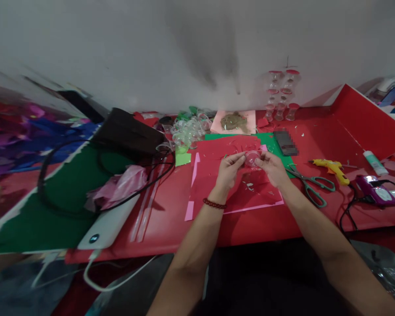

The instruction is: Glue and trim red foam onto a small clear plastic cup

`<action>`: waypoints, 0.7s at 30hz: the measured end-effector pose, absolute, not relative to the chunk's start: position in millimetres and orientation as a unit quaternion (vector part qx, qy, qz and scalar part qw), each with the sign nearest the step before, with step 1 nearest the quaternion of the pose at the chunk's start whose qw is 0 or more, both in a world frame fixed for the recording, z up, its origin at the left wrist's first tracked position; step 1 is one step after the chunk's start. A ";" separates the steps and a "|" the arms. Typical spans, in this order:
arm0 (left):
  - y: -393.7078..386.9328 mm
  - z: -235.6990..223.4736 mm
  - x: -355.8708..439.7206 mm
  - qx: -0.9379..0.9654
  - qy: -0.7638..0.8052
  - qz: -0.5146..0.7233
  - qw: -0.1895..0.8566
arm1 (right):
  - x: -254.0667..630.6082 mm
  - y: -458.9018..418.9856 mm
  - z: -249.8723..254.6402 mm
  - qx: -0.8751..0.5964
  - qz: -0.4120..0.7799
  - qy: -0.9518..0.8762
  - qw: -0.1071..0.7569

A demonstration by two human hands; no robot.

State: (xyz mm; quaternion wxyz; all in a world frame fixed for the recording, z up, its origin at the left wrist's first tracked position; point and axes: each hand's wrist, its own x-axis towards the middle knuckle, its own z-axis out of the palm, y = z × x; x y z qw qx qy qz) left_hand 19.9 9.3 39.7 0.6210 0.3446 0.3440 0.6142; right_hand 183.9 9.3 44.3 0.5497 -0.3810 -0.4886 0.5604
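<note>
Between my two hands is a small clear plastic cup (252, 158), its round side turned toward me. My left hand (231, 169), with a beaded bracelet at the wrist, pinches its left edge. On the opposite edge, the thumb and fingers of my right hand (272, 166) are closed. Beneath them lie red paper sheets (210, 175) with pink strips, scattered with small white scraps. Scissors (312, 184) rest to the right of my right hand, handles toward me. A heap of clear plastic cups (189, 131) stands beyond my left hand.
A yellow glue gun (332, 169), a purple device with a cable (375, 191) and a glue bottle (375, 163) lie right. Joined cups (281, 94) stand by the wall, near brown grains on pink paper (250, 125). A power bank (108, 224) and black cable (41, 184) lie left.
</note>
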 end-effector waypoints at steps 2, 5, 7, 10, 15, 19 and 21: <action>8.6 41.4 20.9 0.343 0.353 0.619 0.612 | 183.4 8.3 44.7 -0.387 0.545 -0.486 0.563; 8.0 42.7 22.3 0.329 0.366 0.625 0.606 | 182.2 6.6 44.1 -0.392 0.536 -0.481 0.573; 7.7 42.7 22.9 0.315 0.371 0.632 0.603 | 181.1 5.4 43.4 -0.388 0.538 -0.478 0.575; 7.4 41.5 23.8 0.302 0.372 0.642 0.598 | 179.5 3.3 43.2 -0.377 0.543 -0.475 0.580; 8.4 35.8 24.4 0.295 0.361 0.654 0.596 | 177.4 1.0 43.3 -0.383 0.539 -0.476 0.580; 5.0 35.1 25.8 0.290 0.362 0.637 0.615 | 175.6 2.2 38.0 -0.404 0.541 -0.453 0.582; 1.1 38.2 26.8 0.302 0.358 0.602 0.647 | 175.3 3.4 34.7 -0.419 0.531 -0.439 0.592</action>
